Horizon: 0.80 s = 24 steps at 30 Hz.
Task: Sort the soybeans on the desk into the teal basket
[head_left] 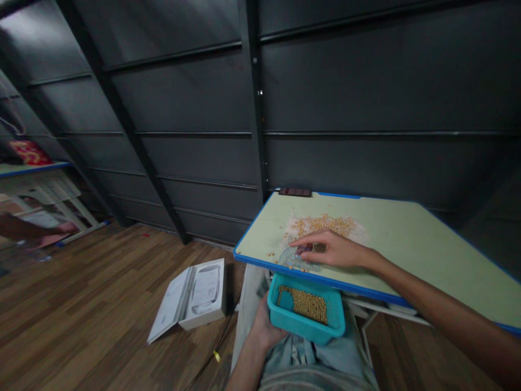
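My left hand grips a teal plastic tray held under the table's front edge, above my lap; the tray holds several yellow beans. My right hand rests on the table with fingers closed around a clear plastic protractor lying at the near edge. A pile of yellow beans mixed with white grains lies on the table just beyond that hand. A few loose beans sit near the edge to the left.
The pale green table has a blue rim. A dark phone lies at its far edge. An open white box lies on the wooden floor to the left. Another person's arm shows at far left, near another table.
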{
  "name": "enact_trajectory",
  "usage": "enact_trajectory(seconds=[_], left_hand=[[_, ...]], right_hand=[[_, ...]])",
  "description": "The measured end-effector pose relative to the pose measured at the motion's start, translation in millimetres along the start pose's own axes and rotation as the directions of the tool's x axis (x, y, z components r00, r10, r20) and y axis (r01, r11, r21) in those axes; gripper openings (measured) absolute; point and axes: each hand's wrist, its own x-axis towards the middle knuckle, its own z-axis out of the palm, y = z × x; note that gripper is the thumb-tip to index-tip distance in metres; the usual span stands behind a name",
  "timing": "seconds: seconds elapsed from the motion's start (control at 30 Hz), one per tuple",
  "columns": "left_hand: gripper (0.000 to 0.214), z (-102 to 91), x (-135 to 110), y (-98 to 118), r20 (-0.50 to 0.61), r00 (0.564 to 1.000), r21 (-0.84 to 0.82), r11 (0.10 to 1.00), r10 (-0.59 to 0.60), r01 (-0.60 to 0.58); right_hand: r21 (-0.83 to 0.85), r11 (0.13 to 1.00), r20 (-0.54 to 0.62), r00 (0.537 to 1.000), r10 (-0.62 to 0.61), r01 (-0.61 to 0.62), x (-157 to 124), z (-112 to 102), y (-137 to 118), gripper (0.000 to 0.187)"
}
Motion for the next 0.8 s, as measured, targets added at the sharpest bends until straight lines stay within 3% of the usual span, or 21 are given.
enact_trajectory(seconds=[0.4, 0.63, 0.8], left_hand=[[0.064, 6.0, -2.1, 0.9, -0.032, 0.999, 0.039, 0.999, 0.004, -0.003], [0.071, -4.6, -2.4, 1.6, -0.083, 0.997, 0.101, 0.995, 0.004, 0.005], [0.070, 0.5, -3.8, 1.7, -0.082, 0.997, 0.098, 0.995, -0.003, 0.011]], right_hand=[[0.002, 1.000, 0.008, 1.000, -0.021, 0.021, 0.3, 1.0, 1.2, 0.037], [-0.004, 1.000, -0.070, 0.997, 0.021, -0.022, 1.0, 1.7, -1.3, 0.038], [-0.029, 0.999, -0.084, 0.996, 0.012, -0.014, 2.1, 3.0, -0.6, 0.040]])
